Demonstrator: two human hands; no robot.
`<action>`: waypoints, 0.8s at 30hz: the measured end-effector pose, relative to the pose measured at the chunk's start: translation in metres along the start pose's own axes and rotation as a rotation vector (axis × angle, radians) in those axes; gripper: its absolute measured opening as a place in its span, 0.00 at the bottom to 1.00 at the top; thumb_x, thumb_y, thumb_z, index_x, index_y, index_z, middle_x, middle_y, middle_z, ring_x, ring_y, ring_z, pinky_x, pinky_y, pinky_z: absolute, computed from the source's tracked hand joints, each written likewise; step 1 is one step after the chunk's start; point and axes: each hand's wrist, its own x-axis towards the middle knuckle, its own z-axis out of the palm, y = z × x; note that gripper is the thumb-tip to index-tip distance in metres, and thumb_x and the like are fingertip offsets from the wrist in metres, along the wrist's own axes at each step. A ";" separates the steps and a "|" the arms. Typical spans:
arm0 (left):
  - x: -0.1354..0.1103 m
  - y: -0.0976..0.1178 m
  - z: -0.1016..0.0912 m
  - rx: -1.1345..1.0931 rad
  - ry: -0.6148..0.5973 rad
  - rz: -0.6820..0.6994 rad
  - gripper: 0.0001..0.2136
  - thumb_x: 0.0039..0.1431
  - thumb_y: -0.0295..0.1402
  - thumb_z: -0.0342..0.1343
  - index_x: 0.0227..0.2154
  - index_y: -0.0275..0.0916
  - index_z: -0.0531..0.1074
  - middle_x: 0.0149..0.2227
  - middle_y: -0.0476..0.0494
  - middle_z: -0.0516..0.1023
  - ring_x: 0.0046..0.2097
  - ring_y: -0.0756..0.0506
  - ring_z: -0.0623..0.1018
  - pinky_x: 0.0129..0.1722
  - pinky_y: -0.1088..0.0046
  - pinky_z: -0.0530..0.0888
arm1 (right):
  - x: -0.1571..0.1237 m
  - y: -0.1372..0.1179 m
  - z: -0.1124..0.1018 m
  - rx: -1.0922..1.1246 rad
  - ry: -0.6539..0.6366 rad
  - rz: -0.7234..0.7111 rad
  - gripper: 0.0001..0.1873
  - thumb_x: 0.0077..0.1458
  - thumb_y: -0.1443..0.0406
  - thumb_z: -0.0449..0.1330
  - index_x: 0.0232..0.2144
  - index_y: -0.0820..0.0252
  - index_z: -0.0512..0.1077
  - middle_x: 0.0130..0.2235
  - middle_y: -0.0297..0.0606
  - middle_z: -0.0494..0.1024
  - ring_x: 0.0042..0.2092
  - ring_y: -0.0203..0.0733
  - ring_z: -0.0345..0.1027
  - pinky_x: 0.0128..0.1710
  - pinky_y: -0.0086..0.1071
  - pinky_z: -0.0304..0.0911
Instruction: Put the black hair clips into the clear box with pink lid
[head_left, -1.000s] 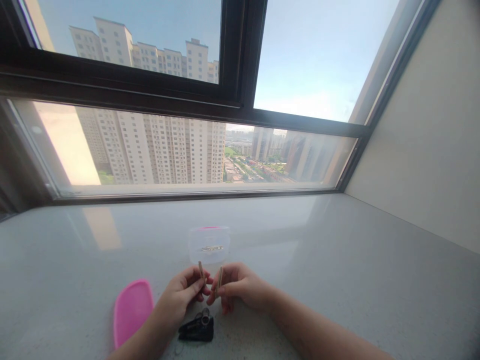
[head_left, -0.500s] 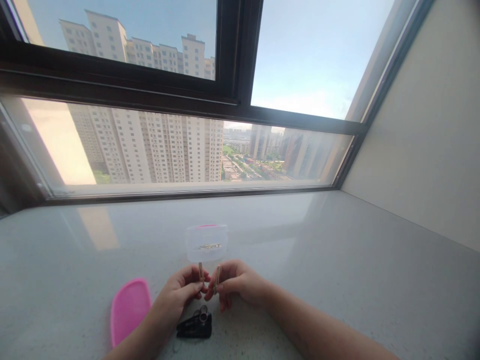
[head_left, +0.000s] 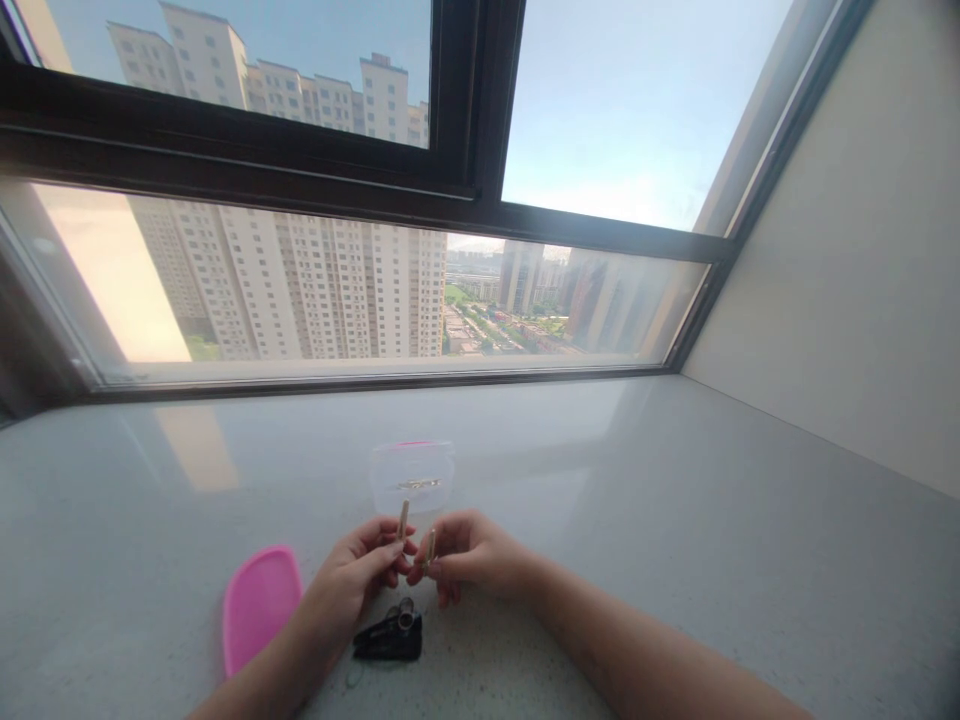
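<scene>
My left hand [head_left: 358, 568] pinches a slim beige-gold hair clip [head_left: 403, 518] upright between thumb and fingers. Close beside it, my right hand [head_left: 465, 555] pinches a second slim hair clip [head_left: 430, 546], also roughly upright. The fingertips of both hands almost meet. Just below them, several black hair clips [head_left: 388, 640] lie in a small pile on the pale countertop, with a small ring-shaped item [head_left: 406, 616] on top. Behind the hands stands a clear plastic box [head_left: 412, 462] with more gold-coloured clips [head_left: 418, 484] inside it.
A pink lid [head_left: 259, 610] lies on the countertop [head_left: 675, 540] to the left, partly hidden by my left forearm. A dark-framed window [head_left: 480, 215] runs along the far edge, and a white wall [head_left: 840, 280] rises on the right.
The clip in my left hand now sticks up higher and leans slightly right. The one in my right hand shows less of its length. The view has shifted a little.
</scene>
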 end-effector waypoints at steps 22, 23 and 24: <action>-0.002 0.003 0.002 0.053 -0.002 -0.003 0.08 0.42 0.27 0.60 0.30 0.34 0.77 0.27 0.45 0.77 0.26 0.49 0.71 0.26 0.76 0.64 | 0.000 0.003 -0.002 -0.022 -0.001 0.013 0.20 0.39 0.58 0.70 0.32 0.67 0.72 0.31 0.38 0.76 0.23 0.32 0.69 0.21 0.23 0.60; -0.002 0.003 0.002 0.057 -0.011 -0.007 0.08 0.42 0.27 0.60 0.29 0.34 0.77 0.27 0.45 0.77 0.27 0.49 0.71 0.26 0.76 0.64 | 0.000 0.003 -0.002 -0.017 0.000 0.012 0.20 0.40 0.58 0.70 0.31 0.67 0.73 0.30 0.38 0.76 0.23 0.32 0.69 0.21 0.24 0.60; -0.002 0.003 0.002 0.061 -0.020 -0.011 0.08 0.42 0.27 0.60 0.29 0.34 0.77 0.26 0.45 0.77 0.27 0.49 0.71 0.26 0.76 0.64 | 0.000 0.003 -0.002 -0.010 -0.003 0.011 0.19 0.40 0.59 0.69 0.31 0.68 0.73 0.30 0.39 0.76 0.23 0.32 0.69 0.21 0.24 0.60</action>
